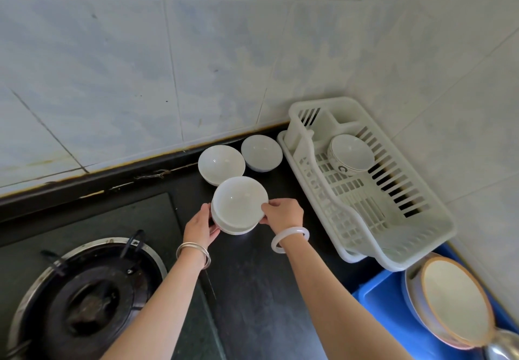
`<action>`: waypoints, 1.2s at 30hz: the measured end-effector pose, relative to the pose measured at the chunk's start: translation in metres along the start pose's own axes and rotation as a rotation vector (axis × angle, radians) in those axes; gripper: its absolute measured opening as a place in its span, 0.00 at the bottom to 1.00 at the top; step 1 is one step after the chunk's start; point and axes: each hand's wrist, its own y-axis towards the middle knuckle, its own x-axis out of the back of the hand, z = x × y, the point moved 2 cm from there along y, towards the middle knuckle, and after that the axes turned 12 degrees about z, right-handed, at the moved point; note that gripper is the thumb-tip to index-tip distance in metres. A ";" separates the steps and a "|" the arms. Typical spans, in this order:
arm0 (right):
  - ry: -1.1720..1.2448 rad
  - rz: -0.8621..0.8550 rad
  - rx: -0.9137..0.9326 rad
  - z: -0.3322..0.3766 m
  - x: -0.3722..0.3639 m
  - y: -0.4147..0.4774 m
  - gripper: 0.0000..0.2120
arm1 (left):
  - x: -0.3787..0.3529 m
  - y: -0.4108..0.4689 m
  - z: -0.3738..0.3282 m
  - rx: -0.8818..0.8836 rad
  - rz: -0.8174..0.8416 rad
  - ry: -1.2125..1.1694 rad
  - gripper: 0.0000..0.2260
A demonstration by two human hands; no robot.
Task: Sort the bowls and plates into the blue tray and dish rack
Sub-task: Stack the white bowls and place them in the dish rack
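A stack of white bowls sits on the black counter at centre. My left hand cups its left side and my right hand pinches the rim of the top bowl on the right. Behind it stand two more white bowls, one nearer and one by the wall. The white dish rack at the right holds one patterned bowl tilted on its side. At the lower right the blue tray holds plates leaning on edge.
A gas burner on the black stove fills the lower left. Tiled walls close off the back and right. A shiny metal object shows at the bottom right corner. Bare dark counter lies between my forearms.
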 end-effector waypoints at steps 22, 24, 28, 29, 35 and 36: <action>0.122 0.237 -0.127 -0.022 -0.005 0.024 0.18 | 0.003 -0.002 -0.003 -0.032 0.067 0.120 0.13; 0.109 0.230 -0.100 -0.024 -0.003 0.024 0.17 | 0.000 -0.003 -0.005 -0.027 0.063 0.143 0.12; 0.166 0.195 -0.058 -0.027 0.012 0.022 0.16 | -0.019 -0.009 -0.014 -0.060 0.081 0.221 0.12; 0.197 0.175 -0.035 -0.026 0.019 0.020 0.15 | -0.027 -0.011 -0.018 -0.079 0.094 0.240 0.12; 0.283 -0.001 0.053 0.004 0.100 0.000 0.08 | -0.107 -0.034 -0.043 -0.169 0.288 0.326 0.09; 0.288 -0.036 0.061 0.008 0.117 -0.003 0.09 | -0.123 -0.037 -0.045 -0.177 0.324 0.335 0.09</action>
